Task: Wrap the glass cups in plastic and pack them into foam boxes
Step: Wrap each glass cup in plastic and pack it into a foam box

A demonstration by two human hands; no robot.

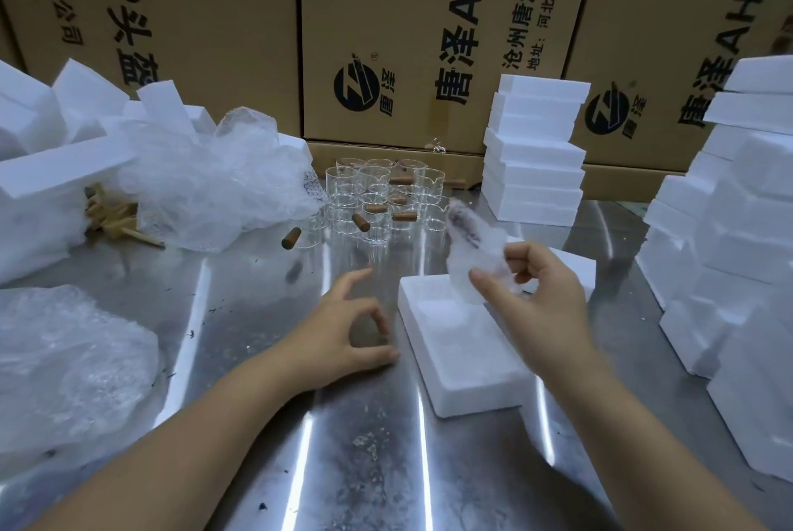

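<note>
— Fingers first: what are they doing?
— Thumb and fingertips of the right hand [540, 307] pinch a plastic-wrapped glass cup [470, 260], holding it tilted in the air over the far end of an open foam box [472, 395]. The left hand [349, 333] is low over the steel table [343, 457], just left of the box. Its fingers are loosely curled in a C, the index finger reaches forward, and nothing shows inside them.
— Does the bundle touch the box?
— Its lower edge is close over the box's recess, but contact cannot be told. A darker patch shows through the wrap at the top end.
— Where are the other cups?
— Bare glass cups [377, 191] stand clustered at the middle back of the table, with short brown wooden pegs [361, 222] among them. Left of them lies a crumpled heap of bubble wrap [214, 187], and a second heap [64, 359] lies at the near left.
— And the foam?
— A neat stack of foam boxes [536, 152] stands beyond the right hand, a taller stack [738, 238] is at the far right, and loose foam pieces [47, 152] are piled at the far left. Printed cardboard cartons [407, 36] form a wall behind everything.
</note>
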